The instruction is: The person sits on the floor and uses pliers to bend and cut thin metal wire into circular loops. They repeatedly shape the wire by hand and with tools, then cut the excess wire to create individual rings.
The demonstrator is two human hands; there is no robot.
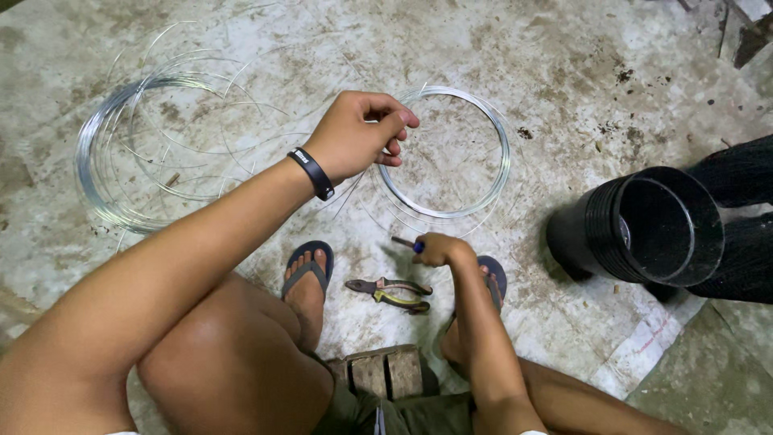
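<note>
2 wire coils lie on the floor: left hand [354,137] pinches the tight coil [447,153]. Right hand [439,250] grips a blue-handled tool [407,243]; 1 pair of pliers [390,294] sits between the feet.

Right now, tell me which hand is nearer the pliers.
Right. The right hand, gripping a small blue-tipped tool, sits just above and to the right of the pliers. The left hand is farther up, holding the wire ring.

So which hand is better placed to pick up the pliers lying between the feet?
Probably the right hand: it hovers just above the yellow-handled metal pliers, though it grips a small blue-tipped tool. The left hand holds the silver wire ring.
</note>
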